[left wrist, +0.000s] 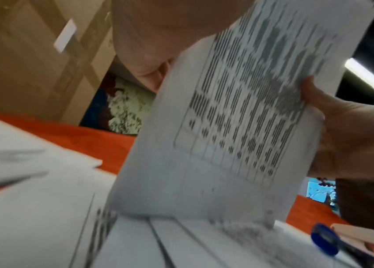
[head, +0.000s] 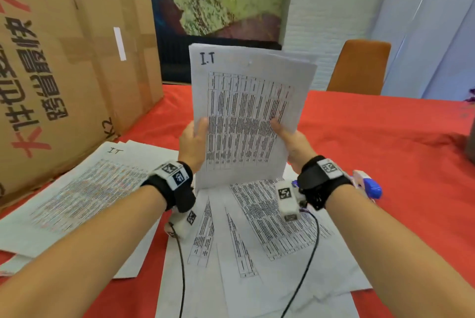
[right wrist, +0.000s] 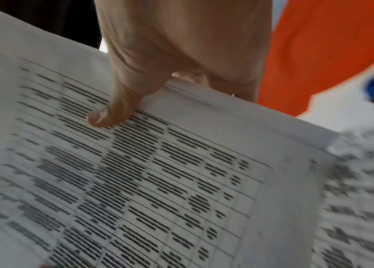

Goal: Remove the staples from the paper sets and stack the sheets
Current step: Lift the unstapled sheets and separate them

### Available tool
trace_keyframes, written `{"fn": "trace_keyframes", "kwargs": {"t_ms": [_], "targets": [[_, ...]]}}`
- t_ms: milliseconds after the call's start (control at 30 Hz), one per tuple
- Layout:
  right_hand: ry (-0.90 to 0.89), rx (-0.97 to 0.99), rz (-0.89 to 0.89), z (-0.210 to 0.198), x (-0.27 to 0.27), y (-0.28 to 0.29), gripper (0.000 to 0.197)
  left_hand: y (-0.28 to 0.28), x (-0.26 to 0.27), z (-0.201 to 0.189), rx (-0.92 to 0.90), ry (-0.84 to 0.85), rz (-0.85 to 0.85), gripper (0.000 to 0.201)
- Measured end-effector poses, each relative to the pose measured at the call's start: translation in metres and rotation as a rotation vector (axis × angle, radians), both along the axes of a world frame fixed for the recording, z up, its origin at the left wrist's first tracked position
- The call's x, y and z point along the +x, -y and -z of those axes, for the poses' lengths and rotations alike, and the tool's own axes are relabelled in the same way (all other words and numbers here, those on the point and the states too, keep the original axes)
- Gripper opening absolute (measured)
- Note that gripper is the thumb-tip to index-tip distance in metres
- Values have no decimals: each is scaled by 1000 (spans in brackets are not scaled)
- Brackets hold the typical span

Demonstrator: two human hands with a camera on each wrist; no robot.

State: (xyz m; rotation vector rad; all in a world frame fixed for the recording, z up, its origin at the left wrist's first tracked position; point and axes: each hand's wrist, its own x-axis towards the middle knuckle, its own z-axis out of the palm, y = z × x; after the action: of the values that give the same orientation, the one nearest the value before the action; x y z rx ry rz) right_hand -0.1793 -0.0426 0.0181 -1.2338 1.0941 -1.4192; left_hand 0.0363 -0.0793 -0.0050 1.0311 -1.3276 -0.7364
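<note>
I hold a set of printed sheets point(head: 244, 112) upright above the table, its lower edge standing on the loose sheets point(head: 257, 248) spread below. "I.T" is written at its top left. My left hand point(head: 192, 143) grips the set's left edge with the thumb in front. My right hand point(head: 290, 140) grips the right edge, thumb point(right wrist: 110, 116) pressed on the printed table. The same set point(left wrist: 238, 117) fills the left wrist view. A second pile of sheets point(head: 79, 197) marked "I.T" lies flat at the left. A blue and white staple remover point(head: 367, 185) lies just right of my right wrist.
A big cardboard box point(head: 59, 60) stands on the red tablecloth point(head: 385, 137) at the left, close behind the left pile. An orange chair point(head: 359, 66) stands beyond the far edge. A dark object point(head: 470, 143) shows at the right border. Wrist-camera cables hang over the loose sheets.
</note>
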Motion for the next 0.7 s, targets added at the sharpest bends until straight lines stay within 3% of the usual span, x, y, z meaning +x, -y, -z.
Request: {"fn": "trace_keyframes", "kwargs": {"t_ms": [133,233,333,400,467,600,700], "targets": [[0,-27,53,-2,5,7,83,-8,-13,-9,-124,-122,-94,37],[25,-21,138,10,-8,17,98,0,-6,-8,-181,-205,-166,26],[9,-36,121,17,5,1,77,-6,-11,1,-192,-73,-70,18],[27,-65,152,18,13,-4,68,-7,-17,3,-203,-131,-115,13],[80,-108,177,14,17,-5,56,-4,-19,0,-208,-217,-140,20],[50,-204,171,-13,16,1,17,-10,-17,-23,-306,-98,-99,15],[-50,-293,156,-35,7,1,28,-10,-9,-48,-373,-99,-95,28]]}}
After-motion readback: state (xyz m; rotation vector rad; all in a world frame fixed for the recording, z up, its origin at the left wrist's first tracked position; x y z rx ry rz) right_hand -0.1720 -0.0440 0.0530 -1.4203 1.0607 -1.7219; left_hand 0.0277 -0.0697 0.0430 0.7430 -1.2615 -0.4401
